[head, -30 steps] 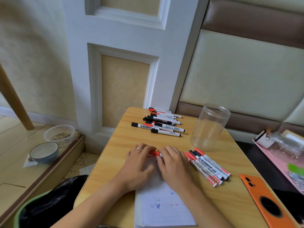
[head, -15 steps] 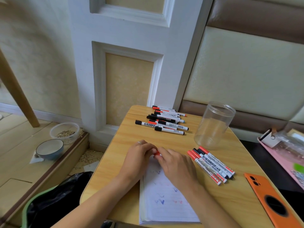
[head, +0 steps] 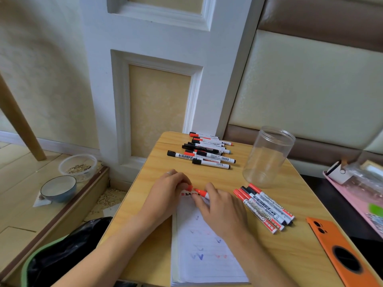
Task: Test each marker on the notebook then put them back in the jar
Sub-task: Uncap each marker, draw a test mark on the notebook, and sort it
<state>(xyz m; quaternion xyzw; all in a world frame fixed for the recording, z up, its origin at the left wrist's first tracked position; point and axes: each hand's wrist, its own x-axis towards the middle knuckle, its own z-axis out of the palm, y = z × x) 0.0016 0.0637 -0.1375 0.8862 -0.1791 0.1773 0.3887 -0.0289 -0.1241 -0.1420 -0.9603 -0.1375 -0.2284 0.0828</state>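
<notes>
1. Right hand [head: 222,210]: fingers curled round the red cap [head: 202,192] of a whiteboard marker, cap pointing toward 10 o'clock, just above the top edge of the notebook.
2. Left hand [head: 165,192]: fingertips pinch the white marker barrel with red print [head: 187,193] (ring visible on one finger). Cap and barrel sit end to end between the two hands; whether they are joined or slightly apart cannot be told.
3. White lined paper notebook [head: 204,255]: lies open on the table at 6 o'clock from the hands, bearing blue and red test ticks.
4. Tested-side group: five red- and black-capped white markers [head: 267,210] lie side by side at 3 o'clock from the right hand, caps toward 10 o'clock.
5. Clear cylindrical plastic jar [head: 268,156]: stands upright, lidless, at 1 o'clock from the hands, near the five markers but apart from them.
6. Far pile of red- and black-capped markers [head: 204,154]: lies at 12 o'clock, near the table's far edge.
7. Light wood-grain table [head: 300,255]: carries all the above, plus an orange phone case [head: 331,247] at 4 o'clock.
</notes>
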